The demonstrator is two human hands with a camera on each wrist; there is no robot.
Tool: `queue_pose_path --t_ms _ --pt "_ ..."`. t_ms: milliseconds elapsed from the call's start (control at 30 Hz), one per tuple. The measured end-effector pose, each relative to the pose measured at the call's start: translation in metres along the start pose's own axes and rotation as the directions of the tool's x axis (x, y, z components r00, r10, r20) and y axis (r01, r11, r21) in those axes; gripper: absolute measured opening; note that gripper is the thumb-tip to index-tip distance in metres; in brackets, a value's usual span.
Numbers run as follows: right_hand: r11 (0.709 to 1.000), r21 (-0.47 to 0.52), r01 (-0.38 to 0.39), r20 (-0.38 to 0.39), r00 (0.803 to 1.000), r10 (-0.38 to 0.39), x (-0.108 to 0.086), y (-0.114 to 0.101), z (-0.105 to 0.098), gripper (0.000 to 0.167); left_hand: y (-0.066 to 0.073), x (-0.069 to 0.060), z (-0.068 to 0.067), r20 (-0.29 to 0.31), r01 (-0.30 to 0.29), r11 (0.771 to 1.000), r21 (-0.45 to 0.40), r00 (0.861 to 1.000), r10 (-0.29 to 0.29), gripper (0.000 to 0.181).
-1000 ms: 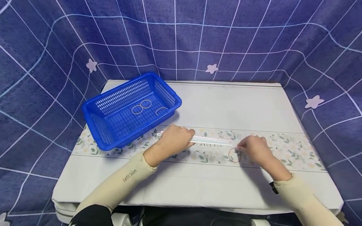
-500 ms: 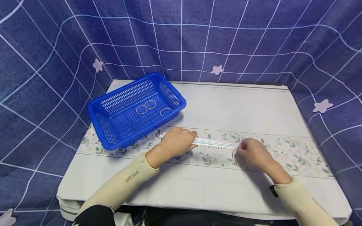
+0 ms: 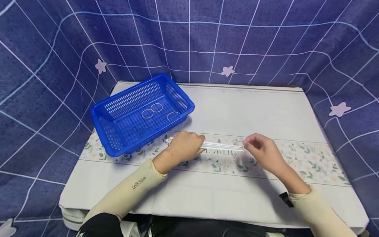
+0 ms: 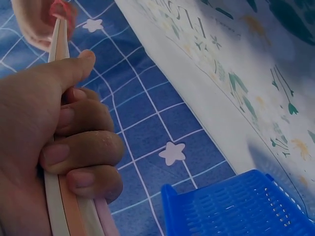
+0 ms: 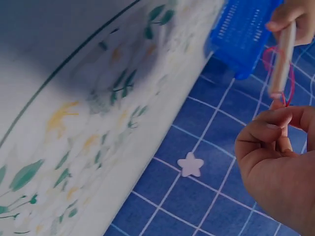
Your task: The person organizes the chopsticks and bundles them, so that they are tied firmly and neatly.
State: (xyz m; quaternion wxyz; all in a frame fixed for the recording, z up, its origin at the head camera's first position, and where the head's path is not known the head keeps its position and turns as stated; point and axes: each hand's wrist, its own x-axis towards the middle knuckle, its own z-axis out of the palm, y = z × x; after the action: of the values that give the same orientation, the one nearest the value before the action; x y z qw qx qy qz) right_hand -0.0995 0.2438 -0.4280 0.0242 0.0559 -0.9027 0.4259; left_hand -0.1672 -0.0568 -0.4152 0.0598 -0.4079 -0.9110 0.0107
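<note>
Blue basket [image 3: 127,102] at the table's left, two pale bands [image 3: 153,111] side by side on its floor, a third [image 3: 173,112] by the right wall! Left hand [image 3: 187,144] has fingers wrapped firmly round the sticks [image 3: 219,145], thumb laid along them, tips pointing at the right hand [image 3: 260,149], which pinches a red band [image 5: 293,86] between thumb and fingers. Half a second ago that band dangled beside the tips; now it appears looped around them, left grip barely changed.
</note>
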Motion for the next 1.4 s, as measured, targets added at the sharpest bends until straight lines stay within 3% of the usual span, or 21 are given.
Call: queue_pose_path --t_ms 167,267,433,567,733,1000,1067,1133,1200,1233,1300,1400 --pt "0.995 0.094 0.031 -0.020 0.999 -0.029 -0.008 -0.012 0.005 0.004 0.000 0.000 0.003 0.007 0.019 1.000 0.007 1.000 -0.019 0.029" --pt "0.986 0.142 0.090 -0.034 0.996 -0.086 -0.013 -0.016 0.012 0.004 0.000 0.001 0.003 0.007 0.035 0.999 0.015 0.999 -0.036 0.029" --pt "0.956 0.183 0.228 -0.075 0.973 -0.218 -0.022 -0.024 0.025 0.014 0.000 0.006 0.003 0.023 0.080 0.997 0.006 0.997 -0.080 0.030" --pt "0.948 0.168 0.271 -0.092 0.962 -0.258 -0.026 -0.025 0.030 0.019 -0.001 0.008 0.000 0.028 0.106 0.994 -0.006 0.994 -0.106 0.032" --pt "0.966 0.036 0.255 -0.045 0.966 -0.254 -0.025 -0.023 0.032 0.029 -0.002 0.010 -0.005 -0.007 0.118 0.992 -0.035 0.993 -0.119 0.033" --pt "0.984 -0.135 0.113 0.014 0.994 -0.112 -0.025 -0.026 0.036 0.050 0.000 0.012 -0.009 0.003 0.117 0.993 -0.013 0.993 -0.117 0.032" --pt "0.972 -0.207 0.112 0.030 0.994 -0.108 -0.025 -0.029 0.038 0.046 0.001 0.013 -0.008 0.005 0.114 0.993 -0.019 0.994 -0.114 0.033" --pt "0.940 -0.299 0.165 0.002 0.985 -0.172 -0.027 -0.030 0.041 0.037 0.003 0.014 -0.007 -0.002 0.120 0.992 -0.034 0.993 -0.120 0.034" --pt "0.881 -0.404 0.247 -0.059 0.954 -0.295 -0.029 -0.029 0.045 0.024 0.003 0.015 -0.007 -0.005 0.131 0.990 -0.057 0.991 -0.131 0.035" --pt "0.841 -0.455 0.294 -0.090 0.924 -0.371 -0.030 -0.028 0.047 0.017 0.003 0.016 -0.007 -0.006 0.138 0.988 -0.067 0.990 -0.139 0.035" --pt "0.763 -0.519 0.384 -0.151 0.838 -0.524 -0.030 -0.026 0.050 0.016 0.003 0.017 -0.008 -0.006 0.150 0.986 -0.066 0.989 -0.151 0.037" --pt "0.640 -0.556 0.531 -0.161 0.687 -0.709 -0.029 -0.027 0.051 0.025 0.002 0.018 -0.010 0.017 0.152 0.987 -0.056 0.988 -0.151 0.037"
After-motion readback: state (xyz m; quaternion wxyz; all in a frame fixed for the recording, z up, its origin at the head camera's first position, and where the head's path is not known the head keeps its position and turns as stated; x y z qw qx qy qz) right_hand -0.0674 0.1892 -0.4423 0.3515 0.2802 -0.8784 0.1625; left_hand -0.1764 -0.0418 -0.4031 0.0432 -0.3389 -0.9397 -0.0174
